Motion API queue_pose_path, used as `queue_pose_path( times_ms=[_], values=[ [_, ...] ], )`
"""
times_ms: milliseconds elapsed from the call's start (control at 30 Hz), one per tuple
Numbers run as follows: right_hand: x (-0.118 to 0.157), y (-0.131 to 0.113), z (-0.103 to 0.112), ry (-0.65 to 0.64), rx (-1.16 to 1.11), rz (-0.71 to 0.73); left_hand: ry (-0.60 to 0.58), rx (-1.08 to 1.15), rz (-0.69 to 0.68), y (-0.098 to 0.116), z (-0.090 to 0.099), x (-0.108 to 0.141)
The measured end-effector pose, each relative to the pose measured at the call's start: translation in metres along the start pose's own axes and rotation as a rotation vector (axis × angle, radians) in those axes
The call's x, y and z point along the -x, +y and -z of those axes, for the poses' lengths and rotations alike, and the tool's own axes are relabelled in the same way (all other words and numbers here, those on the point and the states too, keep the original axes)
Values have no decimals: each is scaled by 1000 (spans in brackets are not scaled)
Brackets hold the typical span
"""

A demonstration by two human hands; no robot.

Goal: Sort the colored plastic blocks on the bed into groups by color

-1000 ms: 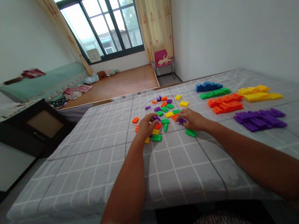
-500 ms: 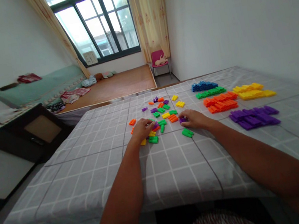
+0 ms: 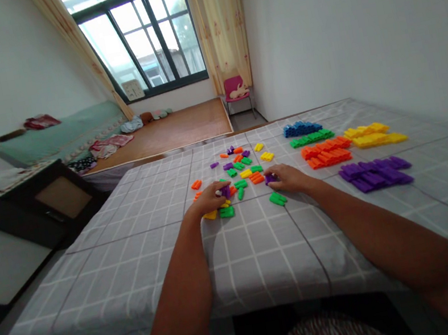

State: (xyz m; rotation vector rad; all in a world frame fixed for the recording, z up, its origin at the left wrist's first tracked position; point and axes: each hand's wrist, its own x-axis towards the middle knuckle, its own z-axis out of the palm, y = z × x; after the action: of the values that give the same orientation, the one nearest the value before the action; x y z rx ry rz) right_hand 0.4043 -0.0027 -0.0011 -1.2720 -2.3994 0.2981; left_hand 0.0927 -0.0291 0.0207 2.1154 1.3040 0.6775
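Note:
Loose coloured plastic blocks (image 3: 242, 167) in purple, green, orange and yellow lie scattered on the grey checked bedsheet (image 3: 263, 241). My left hand (image 3: 207, 198) rests at the near left edge of the scatter, fingers closed on a purple block (image 3: 225, 191). My right hand (image 3: 286, 176) lies at the near right edge and pinches another purple block (image 3: 270, 178). A green block (image 3: 277, 199) sits just in front of my right hand. Green and yellow blocks (image 3: 221, 212) lie under my left hand.
Sorted piles sit to the right: blue (image 3: 301, 129), green (image 3: 312, 138), orange (image 3: 326, 153), yellow (image 3: 374, 134) and purple (image 3: 375, 174). A dark cabinet (image 3: 40, 205) stands left of the bed. A second bed, a pink chair (image 3: 237, 93) and a window are beyond.
My left hand has drawn back slightly toward me with a purple block in its fingers. My right hand has stayed on its purple block. The camera has shifted a little.

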Motion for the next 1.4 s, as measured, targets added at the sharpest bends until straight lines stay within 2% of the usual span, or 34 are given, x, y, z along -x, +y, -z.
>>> queue_pose_path(
  times_ms=[100,267,367,467,567,700,833,900,967,1100,1200,1300,1400],
  values=[
    [-1,-4,0,30,-39,-29,29,-61,23,-5,-2,0],
    [-4,-19,4,88,-121,19,213,-43,42,-18,-12,-9],
    [-3,-34,16,122,-126,112,326,27,68,-18,-10,-16],
    [10,-42,38,138,-123,229,418,55,94,-8,-3,-22],
    [35,-29,67,166,-128,249,370,77,97,10,1,-30],
    [80,25,106,272,-106,100,279,40,39,39,-11,-48],
    [119,96,138,374,-73,-231,173,3,-114,79,-46,-72],
    [135,126,148,362,-47,-381,95,33,-180,105,-70,-84],
    [148,149,154,332,-25,-455,40,43,-240,132,-96,-95],
    [169,179,155,355,-111,-444,-8,-30,-309,186,-148,-115],
    [182,193,151,390,-219,-413,-14,-88,-359,219,-180,-130],
    [191,199,149,373,-249,-399,-44,-120,-374,240,-204,-148],
    [193,197,147,337,-205,-348,-79,-117,-350,248,-223,-165]
  ],
)
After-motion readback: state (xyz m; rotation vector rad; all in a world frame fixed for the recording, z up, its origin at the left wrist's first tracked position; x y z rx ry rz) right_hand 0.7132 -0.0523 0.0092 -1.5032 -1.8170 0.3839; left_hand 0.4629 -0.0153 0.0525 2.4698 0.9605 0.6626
